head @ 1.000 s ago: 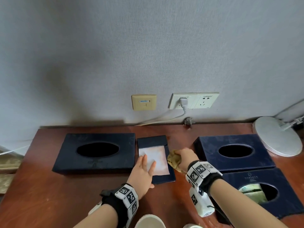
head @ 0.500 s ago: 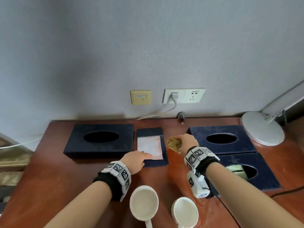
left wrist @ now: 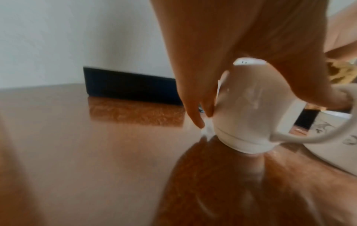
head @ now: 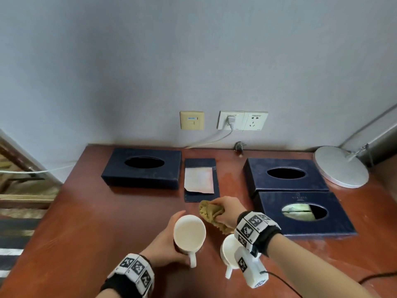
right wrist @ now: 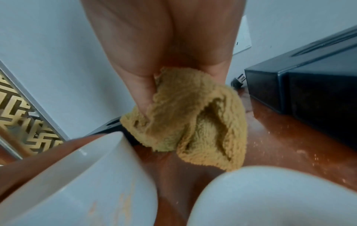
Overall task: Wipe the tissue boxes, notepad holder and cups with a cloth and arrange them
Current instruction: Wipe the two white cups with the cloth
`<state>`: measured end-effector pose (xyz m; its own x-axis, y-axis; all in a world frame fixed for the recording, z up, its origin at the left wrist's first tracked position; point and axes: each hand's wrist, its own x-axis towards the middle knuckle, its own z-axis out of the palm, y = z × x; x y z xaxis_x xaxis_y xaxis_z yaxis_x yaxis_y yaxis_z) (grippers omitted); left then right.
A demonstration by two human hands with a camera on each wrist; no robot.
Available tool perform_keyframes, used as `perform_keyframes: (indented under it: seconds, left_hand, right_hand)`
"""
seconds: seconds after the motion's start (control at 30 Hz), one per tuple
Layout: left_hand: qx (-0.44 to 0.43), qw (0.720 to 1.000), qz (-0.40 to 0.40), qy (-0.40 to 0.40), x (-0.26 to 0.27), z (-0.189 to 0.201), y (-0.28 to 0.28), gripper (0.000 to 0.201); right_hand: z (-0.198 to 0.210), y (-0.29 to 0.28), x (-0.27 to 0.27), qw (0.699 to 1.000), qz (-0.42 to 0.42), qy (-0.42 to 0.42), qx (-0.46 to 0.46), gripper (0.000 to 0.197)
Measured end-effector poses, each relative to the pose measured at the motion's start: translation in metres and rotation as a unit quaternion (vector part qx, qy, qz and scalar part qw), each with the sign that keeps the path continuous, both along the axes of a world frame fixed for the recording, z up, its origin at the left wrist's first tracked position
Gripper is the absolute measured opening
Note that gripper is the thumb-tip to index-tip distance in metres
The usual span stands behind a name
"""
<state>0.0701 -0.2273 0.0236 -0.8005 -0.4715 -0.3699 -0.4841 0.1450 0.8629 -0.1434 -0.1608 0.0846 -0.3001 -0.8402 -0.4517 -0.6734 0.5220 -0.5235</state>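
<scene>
My left hand (head: 169,244) grips a white cup (head: 189,233) (left wrist: 249,113) round its body; the cup's base touches the table (head: 86,222) and its handle points toward me. My right hand (head: 227,214) holds a bunched mustard cloth (head: 209,214) (right wrist: 189,120) just right of that cup. A second white cup (head: 228,252) stands under my right wrist, partly hidden. The dark notepad holder (head: 202,179) with pale paper lies behind the hands. One dark tissue box (head: 142,167) sits at the back left, two more (head: 285,175) (head: 305,214) at the right.
A round silver lamp base (head: 341,166) stands at the back right corner. Wall sockets (head: 242,120) with a white cable and a loose plug (head: 239,145) are by the wall. A black cable (head: 378,276) trails at the near right edge.
My left hand left the notepad holder, came back toward me and took hold of the left cup. My right hand drew the cloth nearer too, down beside that cup.
</scene>
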Motion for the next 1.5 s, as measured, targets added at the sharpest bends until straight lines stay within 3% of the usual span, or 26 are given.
perform_keyframes:
  seconds: [0.07, 0.2, 0.4, 0.53, 0.67, 0.8, 0.93, 1.1, 1.23, 1.3, 1.37, 1.43, 1.5]
  left_hand:
    - [-0.047, 0.997, 0.047, 0.025, -0.008, 0.0, 0.006, 0.096]
    - [-0.137, 0.99, 0.04, 0.009, -0.02, 0.017, 0.004, 0.082]
    - [-0.226, 0.951, 0.131, 0.167, -0.049, 0.097, -0.044, 0.085]
    - [-0.29, 0.916, 0.138, 0.239, -0.063, 0.172, -0.076, 0.088]
    - [-0.339, 0.885, 0.131, 0.291, -0.068, 0.222, -0.091, 0.092]
    - [-0.381, 0.868, 0.139, 0.287, -0.072, 0.238, -0.099, 0.096]
    - [-0.398, 0.867, 0.145, 0.26, -0.072, 0.232, -0.099, 0.091]
    - [-0.426, 0.875, 0.102, 0.205, -0.071, 0.22, -0.083, 0.078]
    - [-0.54, 0.81, 0.041, 0.225, -0.07, 0.215, -0.072, 0.073]
    - [-0.558, 0.799, 0.019, 0.222, -0.071, 0.21, -0.072, 0.079]
    - [-0.545, 0.81, 0.026, 0.215, -0.07, 0.203, -0.069, 0.083]
    - [-0.533, 0.819, 0.05, 0.205, -0.067, 0.196, -0.067, 0.084]
    - [-0.512, 0.836, 0.058, 0.186, -0.064, 0.19, -0.067, 0.082]
  right_hand:
    - [-0.005, 0.002, 0.008, 1.0, -0.004, -0.025, 0.0, 0.045]
    - [-0.004, 0.003, 0.008, 0.994, -0.063, -0.083, -0.026, 0.04]
    - [0.057, -0.009, -0.026, 0.967, -0.133, -0.125, -0.175, 0.039]
    - [0.115, -0.024, -0.045, 0.928, -0.193, -0.125, -0.293, 0.038]
    - [0.182, -0.037, -0.039, 0.859, -0.203, -0.153, -0.445, 0.041]
    - [0.228, -0.04, -0.018, 0.805, -0.157, -0.095, -0.565, 0.035]
    - [0.231, -0.04, 0.004, 0.766, -0.006, 0.137, -0.628, 0.028]
    - [0.181, -0.056, 0.03, 0.788, 0.141, 0.319, -0.508, 0.022]
    - [0.157, -0.073, 0.039, 0.834, 0.145, 0.355, -0.396, 0.03]
    - [0.156, -0.079, 0.046, 0.846, 0.137, 0.372, -0.356, 0.03]
    - [0.161, -0.082, 0.045, 0.91, 0.111, 0.265, -0.298, 0.012]
    - [0.164, -0.078, 0.039, 0.963, 0.066, 0.095, -0.242, 0.021]
    - [0.166, -0.07, 0.033, 0.969, 0.022, -0.045, -0.244, 0.021]
